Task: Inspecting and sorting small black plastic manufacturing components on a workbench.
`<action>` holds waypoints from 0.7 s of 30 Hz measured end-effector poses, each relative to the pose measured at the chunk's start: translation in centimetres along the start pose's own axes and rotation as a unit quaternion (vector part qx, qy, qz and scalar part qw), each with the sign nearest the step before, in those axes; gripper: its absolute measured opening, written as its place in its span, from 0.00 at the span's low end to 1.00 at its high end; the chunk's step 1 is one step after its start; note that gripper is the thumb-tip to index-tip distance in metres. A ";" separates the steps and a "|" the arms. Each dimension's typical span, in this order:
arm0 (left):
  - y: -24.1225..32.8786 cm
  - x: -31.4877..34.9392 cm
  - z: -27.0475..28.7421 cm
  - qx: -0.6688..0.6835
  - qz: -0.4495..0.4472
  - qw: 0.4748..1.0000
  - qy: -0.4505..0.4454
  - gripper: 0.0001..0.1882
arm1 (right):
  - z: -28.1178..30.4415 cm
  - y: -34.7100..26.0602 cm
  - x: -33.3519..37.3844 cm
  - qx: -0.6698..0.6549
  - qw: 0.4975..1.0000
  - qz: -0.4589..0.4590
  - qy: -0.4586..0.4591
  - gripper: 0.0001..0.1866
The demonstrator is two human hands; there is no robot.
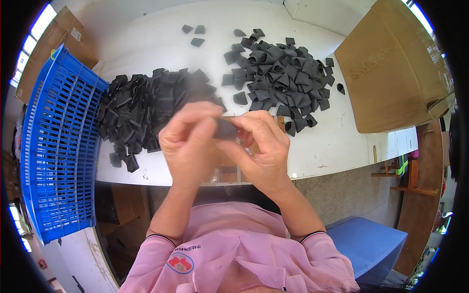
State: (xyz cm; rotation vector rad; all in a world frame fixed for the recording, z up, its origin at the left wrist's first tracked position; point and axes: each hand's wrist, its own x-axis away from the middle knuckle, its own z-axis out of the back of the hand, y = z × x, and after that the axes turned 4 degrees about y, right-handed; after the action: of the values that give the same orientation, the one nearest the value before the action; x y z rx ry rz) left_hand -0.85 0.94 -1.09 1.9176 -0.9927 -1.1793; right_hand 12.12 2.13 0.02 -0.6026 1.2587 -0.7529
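Note:
A small dark grey piece of folded, cloth-like material point(225, 130) is held up between my two hands over the front edge of the table. My right hand point(264, 149) pinches its right end between thumb and fingers. On its left end my left hand point(188, 139) closes with thumb and fingertips, slightly smeared by motion. Behind my left hand lies a dense heap of flat dark pieces point(134, 110). To the right, beyond my right hand, spreads a pile of similar pieces point(288, 73), many of them opened into tube or cone shapes.
A blue plastic basket point(61, 141) leans at the left end of the white table point(325, 154). A large cardboard box point(391, 68) stands on the right. Several loose dark pieces point(197, 42) lie toward the back. Below right is a blue stool-like block point(366, 244).

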 end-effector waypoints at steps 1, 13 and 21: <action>0.5 0.2 -0.5 0.096 0.068 0.991 0.066 0.05 | 0.0 -0.2 -0.1 0.032 0.999 0.014 0.014 0.16; 0.6 1.9 -0.3 0.132 0.108 0.982 0.080 0.04 | 0.5 1.3 -0.5 0.180 0.960 0.214 -0.010 0.10; 0.3 0.9 -0.3 0.236 0.138 0.957 0.093 0.04 | 0.2 -0.1 -1.0 0.176 0.973 0.143 -0.027 0.12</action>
State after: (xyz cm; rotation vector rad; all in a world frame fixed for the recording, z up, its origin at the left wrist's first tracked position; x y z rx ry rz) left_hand -0.35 0.05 -1.12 2.1066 -1.4781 -0.6230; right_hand 12.15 2.86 0.74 -0.1461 1.0976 -0.6897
